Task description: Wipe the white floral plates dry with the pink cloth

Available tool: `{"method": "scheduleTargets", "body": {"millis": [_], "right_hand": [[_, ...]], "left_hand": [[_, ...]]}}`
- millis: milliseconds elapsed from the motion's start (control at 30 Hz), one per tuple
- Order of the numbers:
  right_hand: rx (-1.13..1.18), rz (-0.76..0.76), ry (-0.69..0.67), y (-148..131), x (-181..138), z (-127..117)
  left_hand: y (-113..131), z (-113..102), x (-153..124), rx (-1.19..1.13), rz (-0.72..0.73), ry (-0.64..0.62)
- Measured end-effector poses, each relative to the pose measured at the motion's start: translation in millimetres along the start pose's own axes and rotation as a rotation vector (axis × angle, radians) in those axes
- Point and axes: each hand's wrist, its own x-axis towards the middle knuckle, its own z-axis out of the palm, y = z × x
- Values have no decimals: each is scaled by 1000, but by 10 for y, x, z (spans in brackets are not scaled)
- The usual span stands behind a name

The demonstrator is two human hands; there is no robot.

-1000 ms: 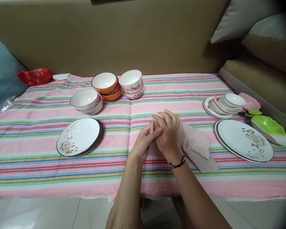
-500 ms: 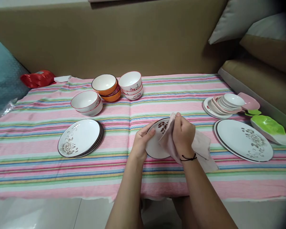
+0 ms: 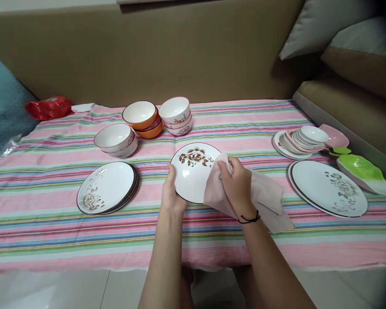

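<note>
A round white plate (image 3: 193, 178) with a brown flower print and a dark rim is held up over the striped cloth. My left hand (image 3: 173, 191) grips its left edge, thumb at the rim and fingers underneath. My right hand (image 3: 238, 182) is closed on a pale pink cloth (image 3: 220, 189), which wraps the plate's right edge; the fingers behind it are hidden. The loose end of that cloth trails to the right on the striped cover. A stack of dark-rimmed flowered plates (image 3: 107, 189) lies to the left of my left hand.
Behind stand stacked white bowls (image 3: 116, 139), orange bowls (image 3: 141, 118) and more white bowls (image 3: 176, 112). To the right are oval plates (image 3: 324, 189), small dishes (image 3: 309, 139), a pink dish (image 3: 334, 136) and a green leaf-shaped dish (image 3: 362, 169). A red package (image 3: 49, 108) lies far left.
The plate has shifted left and turned its face more toward me, with my left hand moving along. My right hand has come slightly left and down with the pink cloth.
</note>
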Motion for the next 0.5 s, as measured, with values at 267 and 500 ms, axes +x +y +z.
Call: {"method": "scheduleTargets", "body": {"millis": [267,500], "right_hand": [[-2,-189,-196,12,1,-150],[41,-273,-283,-108,-48,-139]], "left_hand": [[49,-38,-133,332,-241,-151],[42,-47,-166,344,-285,-159]]}}
